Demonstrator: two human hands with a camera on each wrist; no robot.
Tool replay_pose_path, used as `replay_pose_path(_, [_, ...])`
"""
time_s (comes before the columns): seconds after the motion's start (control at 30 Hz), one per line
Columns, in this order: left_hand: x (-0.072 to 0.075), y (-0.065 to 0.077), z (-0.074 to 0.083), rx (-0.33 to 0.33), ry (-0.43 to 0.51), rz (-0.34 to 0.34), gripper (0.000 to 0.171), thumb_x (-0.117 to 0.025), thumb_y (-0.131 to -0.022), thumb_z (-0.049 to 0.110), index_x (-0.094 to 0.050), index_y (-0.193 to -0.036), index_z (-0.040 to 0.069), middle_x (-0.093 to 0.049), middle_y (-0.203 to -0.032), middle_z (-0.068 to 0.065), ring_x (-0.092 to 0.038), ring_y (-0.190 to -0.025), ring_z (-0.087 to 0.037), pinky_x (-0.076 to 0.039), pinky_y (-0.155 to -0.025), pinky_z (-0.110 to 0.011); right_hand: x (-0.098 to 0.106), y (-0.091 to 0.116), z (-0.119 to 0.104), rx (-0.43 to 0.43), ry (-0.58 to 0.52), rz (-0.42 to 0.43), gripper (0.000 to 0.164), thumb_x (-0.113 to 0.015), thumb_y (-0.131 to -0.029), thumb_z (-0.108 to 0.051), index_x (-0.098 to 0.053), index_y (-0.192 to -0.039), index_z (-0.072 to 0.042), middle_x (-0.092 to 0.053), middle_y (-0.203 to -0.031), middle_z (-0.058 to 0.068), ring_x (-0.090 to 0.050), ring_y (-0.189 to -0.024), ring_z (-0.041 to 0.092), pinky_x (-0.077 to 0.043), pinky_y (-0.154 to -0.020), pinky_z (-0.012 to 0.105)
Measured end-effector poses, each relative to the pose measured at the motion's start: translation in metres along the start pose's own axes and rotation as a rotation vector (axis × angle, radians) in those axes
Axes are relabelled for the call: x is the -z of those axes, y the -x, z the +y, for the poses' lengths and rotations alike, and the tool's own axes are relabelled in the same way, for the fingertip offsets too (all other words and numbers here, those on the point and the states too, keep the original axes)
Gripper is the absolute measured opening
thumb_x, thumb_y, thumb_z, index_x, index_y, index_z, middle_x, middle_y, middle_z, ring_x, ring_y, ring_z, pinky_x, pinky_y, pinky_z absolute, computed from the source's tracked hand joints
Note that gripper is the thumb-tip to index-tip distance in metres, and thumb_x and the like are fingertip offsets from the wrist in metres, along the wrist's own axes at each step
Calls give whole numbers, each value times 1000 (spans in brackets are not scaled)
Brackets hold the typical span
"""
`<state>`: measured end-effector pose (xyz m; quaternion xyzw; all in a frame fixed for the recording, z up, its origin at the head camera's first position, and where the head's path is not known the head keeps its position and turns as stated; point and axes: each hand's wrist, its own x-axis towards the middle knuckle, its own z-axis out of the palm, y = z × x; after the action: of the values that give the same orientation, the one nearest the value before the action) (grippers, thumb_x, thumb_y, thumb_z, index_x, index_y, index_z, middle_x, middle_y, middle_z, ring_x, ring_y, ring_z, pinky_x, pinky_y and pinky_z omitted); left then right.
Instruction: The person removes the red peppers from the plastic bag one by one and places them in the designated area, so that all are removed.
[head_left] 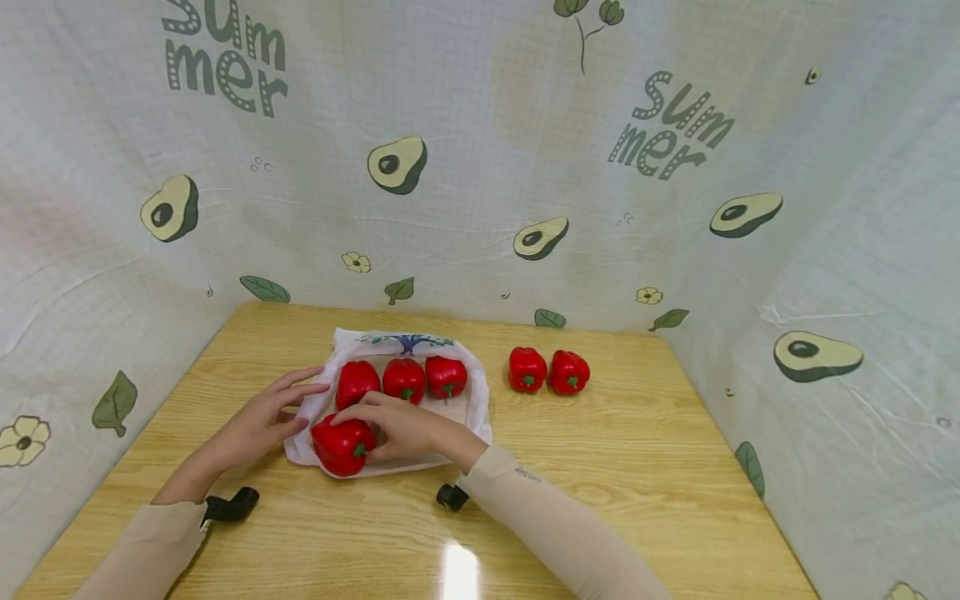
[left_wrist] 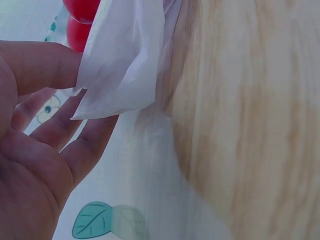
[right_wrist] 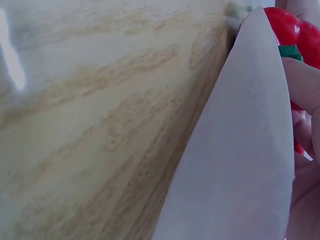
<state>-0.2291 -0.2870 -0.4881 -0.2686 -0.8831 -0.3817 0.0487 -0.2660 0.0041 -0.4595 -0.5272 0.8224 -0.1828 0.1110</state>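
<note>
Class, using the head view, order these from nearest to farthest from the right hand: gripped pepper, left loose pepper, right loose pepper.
1. Gripped pepper: held in the right hand, front left.
2. Left loose pepper: right of the white container.
3. Right loose pepper: farthest right.

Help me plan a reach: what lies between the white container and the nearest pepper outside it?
In the head view, only bare tabletop lies between the white container and the outside pepper.

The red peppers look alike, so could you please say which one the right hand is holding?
The front-left pepper in the white bag: the right hand grips it, while three other peppers sit farther back and two peppers lie outside.
</note>
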Motion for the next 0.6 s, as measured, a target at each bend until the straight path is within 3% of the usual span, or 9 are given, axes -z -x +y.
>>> replay_pose_path(0.2, [-1, -1, 0, -16, -10, 8, 59, -77, -91, -7, -63, -146, 8, -41, -164, -17, -49, -140, -47, -50, -99, -18, -4, 6, 1, 3, 11, 53, 68, -85, -93, -24, -54, -153, -29, -57, -136, -6, -49, -116, 0, -42, -96, 7])
replay_pose_path(0.6, [-1, 0, -1, -37, -21, 19, 60, -76, -90, -10, -64, -146, 7, -42, -164, -18, -51, -137, -45, -51, -96, -15, 7, 39, -3, -89, -113, 128, 68, -89, -87, -25, -58, -148, -27, -55, -125, -4, -61, -99, 1, -52, -86, 12])
